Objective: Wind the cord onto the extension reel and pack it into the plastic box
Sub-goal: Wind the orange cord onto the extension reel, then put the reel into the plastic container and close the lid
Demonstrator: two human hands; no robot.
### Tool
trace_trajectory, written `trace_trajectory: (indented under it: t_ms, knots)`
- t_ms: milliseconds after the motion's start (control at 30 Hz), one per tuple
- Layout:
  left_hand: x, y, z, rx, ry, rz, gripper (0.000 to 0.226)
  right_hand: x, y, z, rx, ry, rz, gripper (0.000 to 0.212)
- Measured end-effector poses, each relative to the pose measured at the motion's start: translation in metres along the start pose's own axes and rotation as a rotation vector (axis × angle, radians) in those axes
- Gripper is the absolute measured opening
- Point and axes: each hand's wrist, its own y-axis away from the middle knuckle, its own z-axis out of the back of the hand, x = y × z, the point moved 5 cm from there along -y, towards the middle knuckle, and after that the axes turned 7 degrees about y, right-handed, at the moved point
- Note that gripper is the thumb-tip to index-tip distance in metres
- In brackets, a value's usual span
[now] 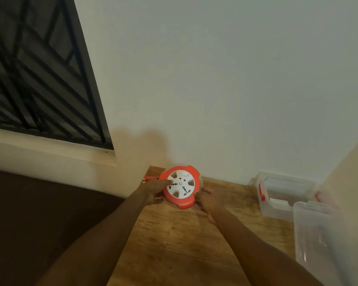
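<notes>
A round orange extension reel (181, 185) with a white socket face rests tilted on the wooden table (174, 240), near the wall. My left hand (155, 187) grips its left edge, the thumb lying on the white face. My right hand (208, 198) holds the reel's right rim. An orange plug (150, 178) pokes out at the reel's left, just above my left hand. No loose cord shows. The clear plastic box (283, 195) with red latches stands open at the right, apart from both hands.
A clear plastic lid or second container (318, 240) stands at the table's right edge, in front of the box. A white wall rises right behind the reel. A barred window (39, 75) fills the upper left. The table's left edge drops to dark floor.
</notes>
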Motion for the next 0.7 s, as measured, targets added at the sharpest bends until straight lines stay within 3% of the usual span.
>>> trace_trajectory:
  t_ms: [300, 700]
  knots:
    - [0.049, -0.045, 0.036, -0.116, 0.072, -0.120, 0.038, -0.039, -0.031, -0.036, -0.071, 0.123, -0.098, 0.043]
    - [0.062, -0.069, 0.059, -0.298, -0.409, -0.265, 0.035, -0.064, -0.065, -0.054, -0.166, 0.283, -0.142, 0.017]
